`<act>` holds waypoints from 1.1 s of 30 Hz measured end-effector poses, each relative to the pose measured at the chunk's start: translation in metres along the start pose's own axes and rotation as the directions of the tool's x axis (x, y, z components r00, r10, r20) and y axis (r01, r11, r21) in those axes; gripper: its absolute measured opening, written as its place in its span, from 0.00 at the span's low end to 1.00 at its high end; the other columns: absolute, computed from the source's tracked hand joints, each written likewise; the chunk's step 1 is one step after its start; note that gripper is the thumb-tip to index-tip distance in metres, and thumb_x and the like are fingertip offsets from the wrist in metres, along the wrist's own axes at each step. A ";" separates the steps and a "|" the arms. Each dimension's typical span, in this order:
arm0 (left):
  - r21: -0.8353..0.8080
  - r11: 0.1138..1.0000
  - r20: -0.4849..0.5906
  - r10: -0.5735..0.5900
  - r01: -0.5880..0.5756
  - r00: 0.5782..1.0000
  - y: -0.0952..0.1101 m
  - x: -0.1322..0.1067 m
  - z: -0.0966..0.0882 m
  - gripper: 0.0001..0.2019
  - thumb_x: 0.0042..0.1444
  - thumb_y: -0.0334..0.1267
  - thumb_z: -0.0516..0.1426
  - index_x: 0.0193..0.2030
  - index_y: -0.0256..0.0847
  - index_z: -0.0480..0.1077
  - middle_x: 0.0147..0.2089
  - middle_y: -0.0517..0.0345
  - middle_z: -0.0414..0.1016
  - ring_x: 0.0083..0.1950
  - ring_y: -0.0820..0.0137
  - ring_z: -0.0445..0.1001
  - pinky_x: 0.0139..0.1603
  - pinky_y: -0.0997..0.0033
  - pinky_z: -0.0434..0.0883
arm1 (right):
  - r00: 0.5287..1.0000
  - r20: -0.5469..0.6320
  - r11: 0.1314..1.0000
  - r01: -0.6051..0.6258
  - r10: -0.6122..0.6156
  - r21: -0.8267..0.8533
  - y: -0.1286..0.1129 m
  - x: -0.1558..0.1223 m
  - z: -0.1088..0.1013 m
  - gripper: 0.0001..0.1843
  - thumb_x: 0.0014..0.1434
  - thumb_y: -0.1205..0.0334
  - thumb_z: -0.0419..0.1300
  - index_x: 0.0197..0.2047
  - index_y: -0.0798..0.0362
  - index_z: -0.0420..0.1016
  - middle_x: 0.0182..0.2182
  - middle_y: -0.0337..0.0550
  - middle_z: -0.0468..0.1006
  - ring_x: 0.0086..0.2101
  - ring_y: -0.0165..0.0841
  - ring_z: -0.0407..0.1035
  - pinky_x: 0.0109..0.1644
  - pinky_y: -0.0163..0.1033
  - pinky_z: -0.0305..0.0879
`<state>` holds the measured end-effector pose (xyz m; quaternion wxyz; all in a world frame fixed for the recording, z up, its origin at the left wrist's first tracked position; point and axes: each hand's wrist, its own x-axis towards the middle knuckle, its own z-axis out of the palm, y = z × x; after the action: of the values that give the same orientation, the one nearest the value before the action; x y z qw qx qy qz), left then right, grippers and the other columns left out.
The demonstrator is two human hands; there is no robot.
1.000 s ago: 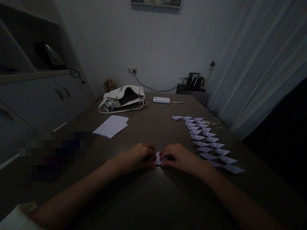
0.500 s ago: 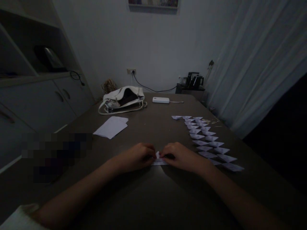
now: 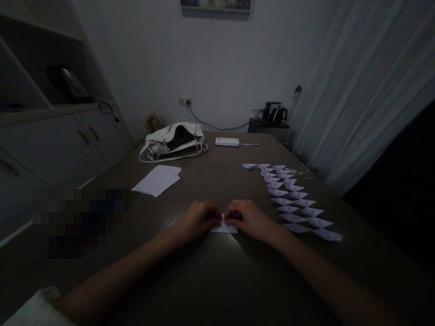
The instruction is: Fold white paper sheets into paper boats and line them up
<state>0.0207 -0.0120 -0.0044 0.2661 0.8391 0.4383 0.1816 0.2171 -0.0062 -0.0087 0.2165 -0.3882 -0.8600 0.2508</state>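
Note:
A partly folded white sheet of paper (image 3: 223, 229) lies on the brown table, its straight lower edge toward me and a small peak between my fingertips. My left hand (image 3: 200, 218) is closed in a pinch at the left of the peak. On the right side of it, my right hand (image 3: 250, 218) pinches the paper too. The fingers hide most of the fold. To the right stand two rows of folded paper boats (image 3: 299, 203), several in each. A stack of flat white sheets (image 3: 158, 180) rests on the left.
Farther back on the table (image 3: 217, 280) are an open white handbag (image 3: 175, 141) and a white power bank (image 3: 227, 142) with a short cable. Black kettles (image 3: 277, 115) stand on a small stand beyond the far right corner. A curtain (image 3: 367, 90) hangs along the right.
My fingertips have shifted slightly around the peak of the paper, and more of its lower edge shows below them. The boats, the stack and the bag stay where they were.

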 end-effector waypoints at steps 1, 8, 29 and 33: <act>-0.004 1.000 -0.012 -0.013 0.013 1.000 0.000 0.000 0.000 0.04 0.51 0.32 0.58 0.35 0.36 0.73 0.33 0.57 0.73 0.33 0.72 0.70 0.33 0.76 0.64 | 1.000 0.001 1.000 -0.004 0.004 0.002 0.000 0.000 -0.001 0.05 0.50 0.73 0.63 0.32 0.55 0.75 0.29 0.39 0.74 0.29 0.27 0.68 0.33 0.31 0.60; 0.006 1.000 -0.031 0.023 -0.023 0.999 -0.002 0.000 0.003 0.03 0.51 0.31 0.57 0.32 0.36 0.72 0.31 0.58 0.69 0.33 0.73 0.67 0.32 0.77 0.61 | 0.994 0.073 0.991 0.094 -0.087 -0.098 -0.001 -0.002 -0.006 0.08 0.53 0.75 0.59 0.33 0.54 0.75 0.30 0.40 0.73 0.32 0.27 0.67 0.36 0.32 0.58; -0.035 0.993 0.036 -0.116 0.117 0.993 -0.003 -0.003 0.000 0.09 0.50 0.41 0.58 0.34 0.37 0.72 0.32 0.56 0.73 0.33 0.70 0.69 0.31 0.75 0.62 | 0.978 0.163 0.919 -0.055 0.128 -0.390 -0.026 -0.020 -0.039 0.15 0.49 0.76 0.55 0.32 0.49 0.80 0.33 0.42 0.79 0.37 0.36 0.70 0.38 0.37 0.59; 0.005 0.977 0.084 -0.213 0.213 0.973 -0.016 -0.004 -0.012 0.09 0.47 0.40 0.59 0.34 0.37 0.73 0.30 0.58 0.72 0.32 0.69 0.69 0.30 0.75 0.62 | 0.976 0.164 0.921 -0.072 0.144 -0.383 -0.027 -0.021 -0.041 0.16 0.48 0.77 0.55 0.30 0.48 0.80 0.33 0.40 0.80 0.37 0.36 0.72 0.38 0.37 0.60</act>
<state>0.0018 -0.0043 -0.0054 0.3041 0.7936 0.5138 0.1174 0.2371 -0.0272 0.0358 0.0414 -0.4437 -0.8858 0.1296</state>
